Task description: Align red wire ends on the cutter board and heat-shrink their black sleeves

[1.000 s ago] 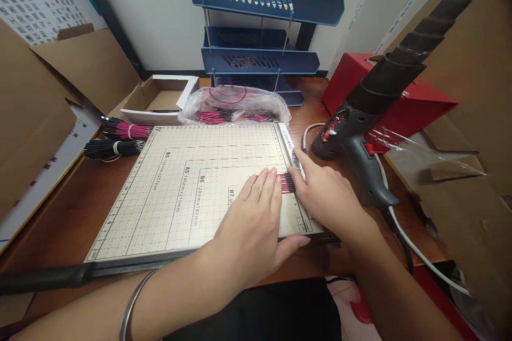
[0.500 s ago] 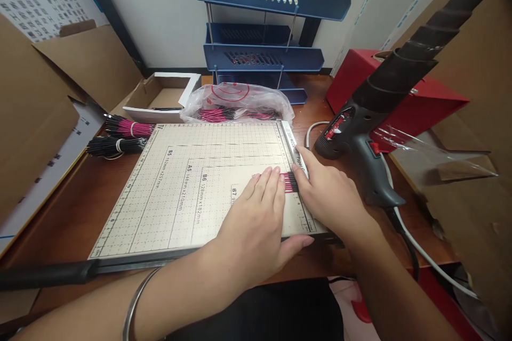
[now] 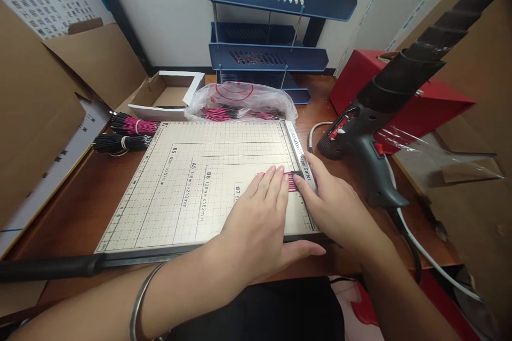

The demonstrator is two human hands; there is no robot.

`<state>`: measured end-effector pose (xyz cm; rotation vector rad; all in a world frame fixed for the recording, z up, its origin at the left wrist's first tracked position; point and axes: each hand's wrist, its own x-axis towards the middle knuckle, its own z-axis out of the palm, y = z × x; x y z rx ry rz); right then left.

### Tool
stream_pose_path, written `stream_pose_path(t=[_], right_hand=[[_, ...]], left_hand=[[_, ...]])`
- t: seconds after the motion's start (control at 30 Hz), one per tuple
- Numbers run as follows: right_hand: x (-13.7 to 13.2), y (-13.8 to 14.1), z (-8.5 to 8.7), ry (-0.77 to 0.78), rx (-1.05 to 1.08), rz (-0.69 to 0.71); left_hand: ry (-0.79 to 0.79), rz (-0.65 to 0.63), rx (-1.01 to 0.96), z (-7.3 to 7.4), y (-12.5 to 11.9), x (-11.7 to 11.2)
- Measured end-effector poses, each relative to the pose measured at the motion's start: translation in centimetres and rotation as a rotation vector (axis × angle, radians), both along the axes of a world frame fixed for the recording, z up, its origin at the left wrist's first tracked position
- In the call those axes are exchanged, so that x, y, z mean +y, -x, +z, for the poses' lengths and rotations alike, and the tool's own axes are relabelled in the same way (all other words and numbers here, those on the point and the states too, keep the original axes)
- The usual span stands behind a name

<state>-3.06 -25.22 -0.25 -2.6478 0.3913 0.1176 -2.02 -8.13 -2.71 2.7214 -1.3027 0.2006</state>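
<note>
A paper cutter (image 3: 184, 186) with a printed grid lies on the wooden table, its black handle (image 3: 52, 266) at the front left. My left hand (image 3: 260, 213) lies flat on the board with fingers stretched out, over part of a row of red-and-black wires (image 3: 292, 183). The rest of that row shows between my hands. At the board's right edge, my right hand (image 3: 336, 197) has its thumb on the wires' black ends and its fingers by the cutter's white rail (image 3: 299, 152). Its fingertips are partly hidden.
Bundled wires (image 3: 140, 127) lie at the board's left, and a plastic bag of wires (image 3: 244, 104) sits behind it. An open box (image 3: 168, 96) and a blue rack (image 3: 268, 56) stand further back. A heat gun (image 3: 368, 138) and a red box (image 3: 432, 96) are on the right.
The view has shifted slightly, so everything sits a little further right. My right thumb has moved inward onto the wires' black ends. My left hand stays flat.
</note>
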Motion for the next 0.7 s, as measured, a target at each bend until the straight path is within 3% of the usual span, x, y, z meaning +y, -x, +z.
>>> stream_pose_path(t=[0.3, 0.7], right_hand=[[1.3, -0.2, 0.3, 0.162, 0.043, -0.028], [1.4, -0.5, 0.0, 0.095, 0.005, -0.035]], left_hand=[[0.017, 0.015, 0.041, 0.1, 0.0, 0.0], [0.052, 0.0, -0.009, -0.1, 0.0, 0.0]])
